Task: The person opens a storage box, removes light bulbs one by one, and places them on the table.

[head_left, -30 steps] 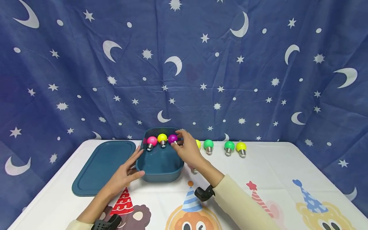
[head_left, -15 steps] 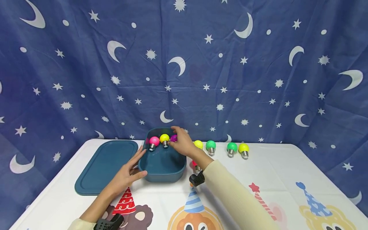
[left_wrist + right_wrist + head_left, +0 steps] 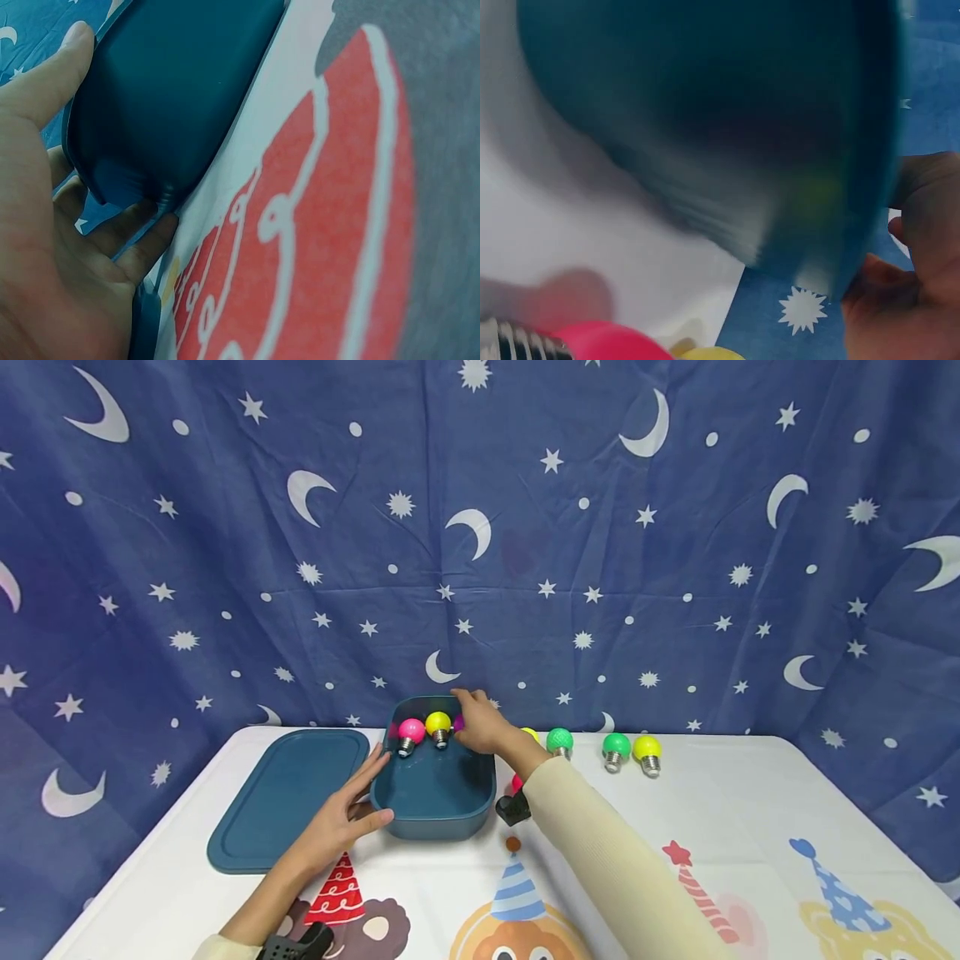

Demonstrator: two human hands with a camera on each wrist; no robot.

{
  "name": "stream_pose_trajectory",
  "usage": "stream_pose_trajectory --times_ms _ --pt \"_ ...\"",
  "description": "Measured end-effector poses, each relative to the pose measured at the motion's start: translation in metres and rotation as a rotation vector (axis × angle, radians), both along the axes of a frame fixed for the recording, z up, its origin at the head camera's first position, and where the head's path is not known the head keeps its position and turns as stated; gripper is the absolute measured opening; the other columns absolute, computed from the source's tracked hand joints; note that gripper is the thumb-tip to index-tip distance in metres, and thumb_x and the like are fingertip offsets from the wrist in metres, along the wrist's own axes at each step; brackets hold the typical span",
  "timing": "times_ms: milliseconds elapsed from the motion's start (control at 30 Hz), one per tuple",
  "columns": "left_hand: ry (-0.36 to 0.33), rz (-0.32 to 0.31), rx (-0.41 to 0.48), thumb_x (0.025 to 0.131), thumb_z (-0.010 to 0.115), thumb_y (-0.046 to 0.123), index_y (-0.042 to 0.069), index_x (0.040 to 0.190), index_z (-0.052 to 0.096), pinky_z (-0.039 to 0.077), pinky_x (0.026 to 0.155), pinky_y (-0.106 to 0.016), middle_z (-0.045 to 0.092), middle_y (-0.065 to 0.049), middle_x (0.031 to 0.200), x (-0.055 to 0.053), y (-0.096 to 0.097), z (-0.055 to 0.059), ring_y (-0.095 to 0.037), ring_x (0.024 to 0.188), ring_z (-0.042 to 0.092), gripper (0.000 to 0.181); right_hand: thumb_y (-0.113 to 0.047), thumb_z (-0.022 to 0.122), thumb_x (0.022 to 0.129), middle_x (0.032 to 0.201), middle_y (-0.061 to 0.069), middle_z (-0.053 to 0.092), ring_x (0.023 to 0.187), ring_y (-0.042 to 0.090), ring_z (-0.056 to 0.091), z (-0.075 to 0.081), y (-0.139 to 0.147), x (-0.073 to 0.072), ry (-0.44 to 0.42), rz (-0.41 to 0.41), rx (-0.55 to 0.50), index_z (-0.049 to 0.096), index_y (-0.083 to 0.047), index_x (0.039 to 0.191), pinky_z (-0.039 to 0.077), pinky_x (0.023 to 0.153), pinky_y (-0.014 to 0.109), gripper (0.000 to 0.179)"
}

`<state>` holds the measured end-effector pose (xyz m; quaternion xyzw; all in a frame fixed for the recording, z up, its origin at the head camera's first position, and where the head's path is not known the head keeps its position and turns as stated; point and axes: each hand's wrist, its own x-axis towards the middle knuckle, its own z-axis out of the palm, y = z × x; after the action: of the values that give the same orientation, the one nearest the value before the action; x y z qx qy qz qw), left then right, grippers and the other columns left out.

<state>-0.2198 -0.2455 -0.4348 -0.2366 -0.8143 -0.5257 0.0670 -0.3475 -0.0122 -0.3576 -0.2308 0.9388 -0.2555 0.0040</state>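
Note:
A dark teal box (image 3: 433, 831) stands near the table's back edge. Along its back wall lie a pink light bulb (image 3: 411, 731), a yellow light bulb (image 3: 438, 722) and a purple light bulb (image 3: 459, 723). My right hand (image 3: 483, 724) reaches over the box's right rim and pinches the purple bulb, covering most of it; the fingertips are hidden behind the box in the right wrist view. Against the box's front left corner rests my left hand (image 3: 341, 818), its fingers (image 3: 150, 247) fairly straight and its thumb spread apart.
Left of the box lies a flat teal lid (image 3: 288, 802). On the table to the right are more bulbs: green (image 3: 559, 739), another green (image 3: 616, 746), yellow (image 3: 647, 747), and a pink bulb (image 3: 615, 341) partly behind my right wrist. A patterned blue curtain (image 3: 517, 552) hangs behind.
My right hand has turned and settled lower over the purple bulb, which shows less than before. The left hand stays at the box. The whole head view has shifted slightly.

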Motion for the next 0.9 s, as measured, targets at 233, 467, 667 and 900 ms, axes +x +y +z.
stream_pose_trajectory --times_ms 233,467,667,900 --pt "0.001 -0.008 0.008 0.09 0.066 0.014 0.019 0.153 0.026 0.032 0.101 -0.058 0.007 -0.006 0.16 -0.001 0.002 0.0 -0.046 0.137 0.022 0.074 -0.008 0.07 0.084 0.14 0.021 0.038 0.113 0.032 0.053 0.0 -0.001 -0.001 0.026 0.004 0.091 0.036 -0.01 0.147 0.047 0.095 0.044 0.072" --pt "-0.001 0.0 0.005 0.09 0.066 0.012 0.019 0.152 0.026 0.032 0.101 -0.059 0.008 -0.007 0.16 0.001 0.002 -0.003 -0.048 0.136 0.024 0.074 -0.008 0.072 0.081 0.137 0.018 0.044 0.115 0.031 0.052 -0.003 0.001 0.0 0.009 0.042 0.145 0.042 -0.013 0.145 0.048 0.093 0.044 0.071" --pt "0.001 -0.004 0.006 0.09 0.065 0.015 0.024 0.152 0.026 0.033 0.101 -0.058 0.007 -0.006 0.16 0.0 0.002 -0.002 -0.046 0.136 0.024 0.074 -0.004 0.073 0.078 0.134 0.015 0.049 0.116 0.029 0.05 0.0 0.004 0.002 0.022 0.088 0.174 0.051 -0.011 0.139 0.047 0.095 0.042 0.065" --pt "0.004 -0.008 0.003 0.09 0.065 0.015 0.022 0.152 0.026 0.032 0.102 -0.058 0.007 -0.006 0.16 0.001 0.0 -0.001 -0.046 0.137 0.022 0.074 -0.004 0.078 0.077 0.124 0.013 0.058 0.11 0.026 0.052 0.001 0.01 0.005 0.034 0.201 0.187 0.059 -0.01 0.132 0.049 0.091 0.038 0.059"
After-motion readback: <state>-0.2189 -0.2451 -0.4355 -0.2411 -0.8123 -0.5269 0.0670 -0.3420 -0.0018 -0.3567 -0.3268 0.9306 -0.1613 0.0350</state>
